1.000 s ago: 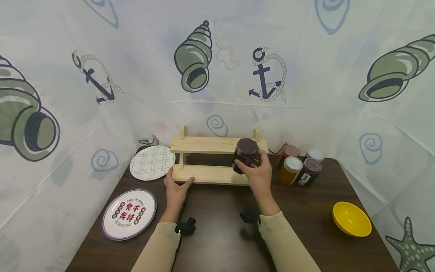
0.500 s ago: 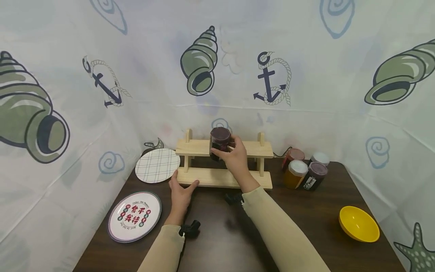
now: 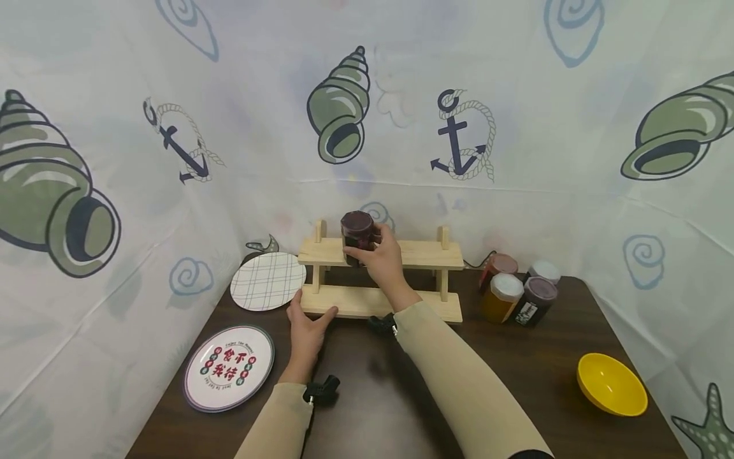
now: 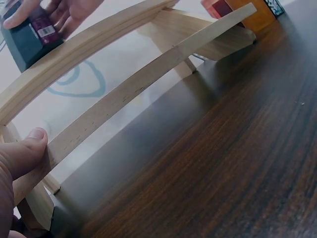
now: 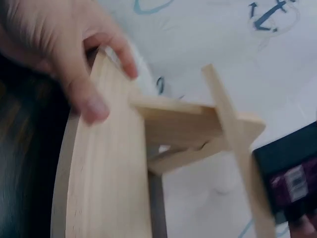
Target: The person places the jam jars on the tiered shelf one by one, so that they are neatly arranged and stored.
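A two-tier wooden shelf rack [image 3: 378,301] stands at the back of the table. My right hand [image 3: 383,256] grips a dark jar [image 3: 357,231] with a purplish-brown lid, upright at the left part of the upper board. The left wrist view has the jar [image 4: 30,37] low against that board's edge; whether it rests on the wood I cannot tell. With my left hand [image 3: 306,333] I hold the left end of the lower board. The thumb [image 4: 30,148] lies against its front edge in the left wrist view, and the right wrist view catches this left hand [image 5: 64,54] from across.
Several lidded jars [image 3: 507,288] cluster right of the rack. A yellow bowl [image 3: 611,384] sits near the table's right edge. On the left are a checked plate [image 3: 268,281], beside the rack, and a white plate [image 3: 229,368] with printed characters. A patterned cloth hangs behind.
My right hand has carried the jar leftward and up, from the rack's right side to the upper board's left part. My left hand keeps its hold on the lower board. The view has shifted slightly.
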Demonstrator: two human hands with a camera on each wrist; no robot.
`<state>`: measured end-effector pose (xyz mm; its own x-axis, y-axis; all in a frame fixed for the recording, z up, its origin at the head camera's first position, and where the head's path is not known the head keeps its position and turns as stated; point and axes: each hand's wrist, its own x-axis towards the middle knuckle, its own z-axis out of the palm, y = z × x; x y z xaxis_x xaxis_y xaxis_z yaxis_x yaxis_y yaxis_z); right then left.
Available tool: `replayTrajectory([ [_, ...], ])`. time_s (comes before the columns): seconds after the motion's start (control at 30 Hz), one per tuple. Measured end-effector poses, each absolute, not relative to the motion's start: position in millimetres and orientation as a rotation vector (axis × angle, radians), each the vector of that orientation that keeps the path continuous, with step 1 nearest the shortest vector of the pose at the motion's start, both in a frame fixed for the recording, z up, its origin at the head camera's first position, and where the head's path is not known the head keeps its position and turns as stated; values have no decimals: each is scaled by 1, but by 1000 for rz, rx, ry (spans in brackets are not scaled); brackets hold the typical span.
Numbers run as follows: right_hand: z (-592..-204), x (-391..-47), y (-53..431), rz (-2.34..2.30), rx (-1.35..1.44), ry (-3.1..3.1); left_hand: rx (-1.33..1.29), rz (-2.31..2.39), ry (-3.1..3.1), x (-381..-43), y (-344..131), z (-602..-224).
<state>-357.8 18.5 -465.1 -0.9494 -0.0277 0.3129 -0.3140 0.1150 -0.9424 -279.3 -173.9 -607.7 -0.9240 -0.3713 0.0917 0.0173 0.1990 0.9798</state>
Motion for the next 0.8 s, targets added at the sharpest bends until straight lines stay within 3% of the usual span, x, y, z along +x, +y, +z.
replayTrajectory([
  [0.8,-461,-366,22,1825,495,-2543,332,-1773,-2178,-279,-173,-606],
])
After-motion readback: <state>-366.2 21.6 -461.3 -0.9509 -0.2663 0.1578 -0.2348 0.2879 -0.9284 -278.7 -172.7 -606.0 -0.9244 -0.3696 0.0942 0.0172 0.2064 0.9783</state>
